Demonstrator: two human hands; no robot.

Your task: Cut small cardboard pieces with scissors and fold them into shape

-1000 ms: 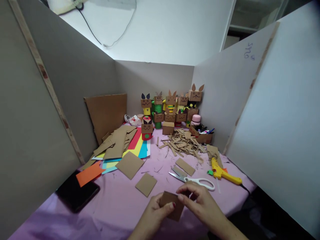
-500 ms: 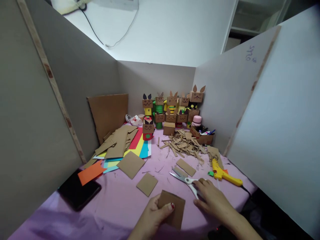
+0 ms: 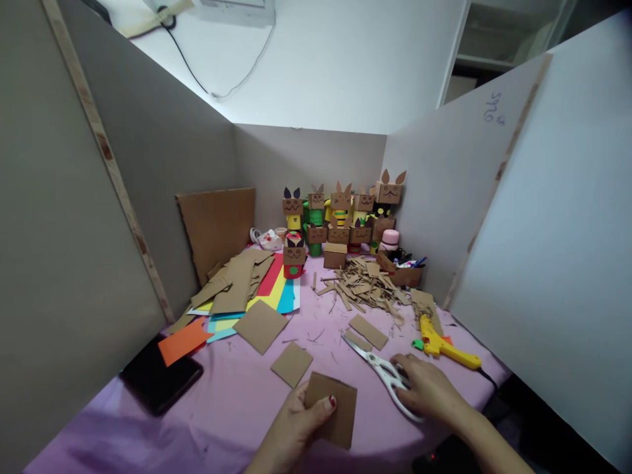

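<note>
My left hand (image 3: 301, 421) pinches a square piece of cardboard (image 3: 340, 411) under its thumb, above the front of the table. At the right, my right hand (image 3: 427, 385) has its fingers curled at the handles of the white-handled scissors (image 3: 378, 365). The scissor blades are together and point away to the left, over the end of a small cardboard strip (image 3: 358, 340). A longer cardboard rectangle (image 3: 368, 331) lies beside that strip. Between the hands and the back, a small cardboard square (image 3: 292, 364) and a bigger one (image 3: 261, 326) lie flat.
A yellow glue gun (image 3: 447, 345) lies right of my right hand. Cardboard scraps (image 3: 363, 284) are heaped behind the scissors. Several box-headed figures (image 3: 340, 201) stand at the back. Cardboard sheets (image 3: 237, 280) and coloured paper lie left, near a black tablet-like device (image 3: 160, 388). Panels enclose the table.
The scissors' blades have come together, and their handles have swung nearer to me. My right hand has shifted slightly right. The cardboard in my left hand has moved a little left and turned.
</note>
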